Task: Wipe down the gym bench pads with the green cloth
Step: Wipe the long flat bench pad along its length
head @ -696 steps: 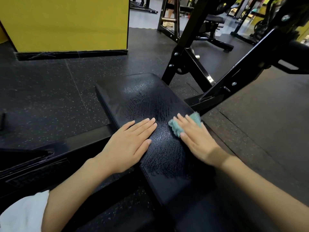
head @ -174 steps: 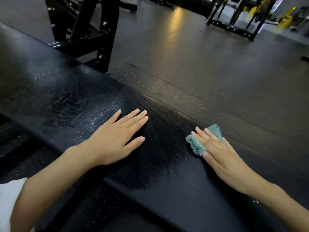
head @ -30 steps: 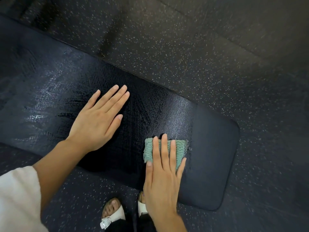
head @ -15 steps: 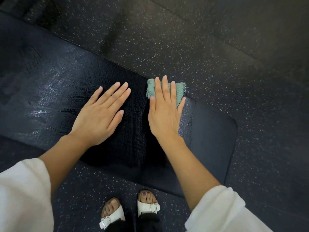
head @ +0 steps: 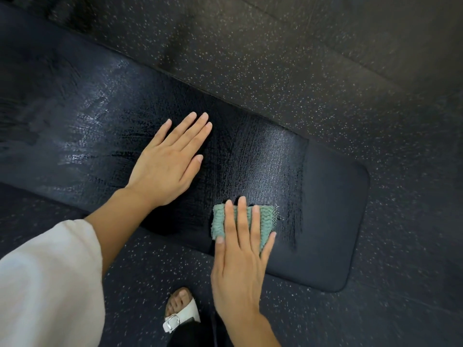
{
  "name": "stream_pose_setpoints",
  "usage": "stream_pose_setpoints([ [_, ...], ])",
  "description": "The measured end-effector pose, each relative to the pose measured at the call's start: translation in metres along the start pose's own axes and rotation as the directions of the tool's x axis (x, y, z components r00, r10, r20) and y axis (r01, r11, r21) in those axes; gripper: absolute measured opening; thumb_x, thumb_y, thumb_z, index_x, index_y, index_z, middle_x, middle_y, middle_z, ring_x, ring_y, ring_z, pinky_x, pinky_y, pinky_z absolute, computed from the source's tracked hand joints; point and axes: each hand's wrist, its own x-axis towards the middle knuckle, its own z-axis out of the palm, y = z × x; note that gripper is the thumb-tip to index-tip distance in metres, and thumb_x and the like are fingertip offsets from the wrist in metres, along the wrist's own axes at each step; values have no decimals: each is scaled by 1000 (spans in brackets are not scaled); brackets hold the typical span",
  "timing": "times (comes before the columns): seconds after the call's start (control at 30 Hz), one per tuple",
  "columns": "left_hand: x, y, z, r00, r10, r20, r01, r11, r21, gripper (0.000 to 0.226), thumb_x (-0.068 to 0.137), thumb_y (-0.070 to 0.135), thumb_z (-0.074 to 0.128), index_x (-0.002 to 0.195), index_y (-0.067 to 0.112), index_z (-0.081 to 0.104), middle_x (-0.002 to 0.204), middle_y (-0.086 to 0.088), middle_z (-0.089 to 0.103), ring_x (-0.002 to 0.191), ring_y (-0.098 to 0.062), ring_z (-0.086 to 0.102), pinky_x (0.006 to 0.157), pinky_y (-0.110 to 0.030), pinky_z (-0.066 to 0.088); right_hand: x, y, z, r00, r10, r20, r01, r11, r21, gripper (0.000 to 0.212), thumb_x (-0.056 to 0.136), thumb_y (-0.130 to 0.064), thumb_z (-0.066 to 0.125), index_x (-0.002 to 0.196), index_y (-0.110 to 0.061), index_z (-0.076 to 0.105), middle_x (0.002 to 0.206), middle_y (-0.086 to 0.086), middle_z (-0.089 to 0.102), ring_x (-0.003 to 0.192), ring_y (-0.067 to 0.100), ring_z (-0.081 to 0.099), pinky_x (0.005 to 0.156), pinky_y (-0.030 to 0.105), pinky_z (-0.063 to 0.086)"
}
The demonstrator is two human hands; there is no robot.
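Most of the bench pad (head: 250, 156) showed damp wipe streaks; the dry matte strip at its 3 o'clock end looked still unwiped. Right hand (head: 240, 259) lay flat, fingers open, pressing the green cloth (head: 266, 219) on the pad's 6 o'clock edge. Left hand (head: 167, 164) rested open, bracing at 10 o'clock. Speckled floor (head: 300, 58) and sandalled foot (head: 181, 309) nearby; nothing blocked.

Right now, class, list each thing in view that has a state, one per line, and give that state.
green cloth: folded, pressed flat on the pad near its front edge.
bench pad: streaky wet on the wiped part, dry and matte at its right end.
right hand: flat, fingers extended on the cloth.
left hand: flat on the wet pad, holding nothing.
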Motion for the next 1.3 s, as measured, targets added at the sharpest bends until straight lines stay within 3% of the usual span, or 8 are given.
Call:
stream_pose_setpoints([
  [0.2,-1,-3,-1,999,40,17,-40,999,-4,57,101,32,22,155,14,18,164,1,11,151,-15,6,122,-41,7,17,-55,12,997,-73,11,73,997,9,53,103,-35,20,155,-30,12,163,-10,5,150,17,3,114,53,2],
  [0.37,-1,-5,-2,999,43,22,-43,999,4,57,101,32,22,155,15,18,163,2,12,151,-15,6,122,-40,7,4,-19,1,991,-125,49,127,991,-44,59,98,-33,28,154,-31,12,162,-10,9,149,14,7,115,50,7],
  [0.57,-3,-2,-2,999,18,41,-19,1000,20,57,102,35,18,156,16,15,164,3,9,151,-14,3,123,-40,6,-25,75,-20,998,63,18,-61,994,-92,57,99,-30,23,154,-33,8,162,-13,3,149,11,0,117,43,2],
  [0.67,-3,-1,-2,999,10,37,-11,1000,27,57,102,35,18,156,16,16,164,3,9,151,-14,4,122,-41,8,-28,109,-32,986,166,-18,-167,985,-45,54,102,-34,16,154,-36,4,162,-17,-3,149,8,-4,119,49,2],
  [0.83,-3,2,-1,999,-1,32,0,1000,26,57,101,35,19,156,16,16,164,2,10,151,-14,4,122,-43,9,-21,89,-25,952,290,-97,-288,957,42,53,102,-37,11,154,-36,2,162,-16,-5,149,11,-7,117,56,2],
  [1.03,-2,3,0,1000,-6,15,6,999,39,58,101,34,20,155,14,19,163,1,13,151,-16,8,121,-42,9,-4,21,-6,998,62,-24,-62,998,4,53,103,-36,1,155,-27,13,163,-6,9,150,19,5,115,51,4],
  [1.17,-3,3,1,1000,-8,14,7,999,51,57,101,34,20,155,15,20,163,1,14,151,-17,9,121,-42,7,0,34,-17,983,-170,64,173,984,-45,54,101,-32,23,154,-28,17,162,-8,13,149,15,8,115,49,8],
  [1.3,-2,13,1,999,-45,18,44,998,49,58,101,35,20,155,14,19,163,0,14,151,-18,8,120,-48,9,-6,92,-32,994,-101,48,106,989,-106,59,97,-30,28,154,-31,14,162,-11,9,149,13,5,117,46,3],
])
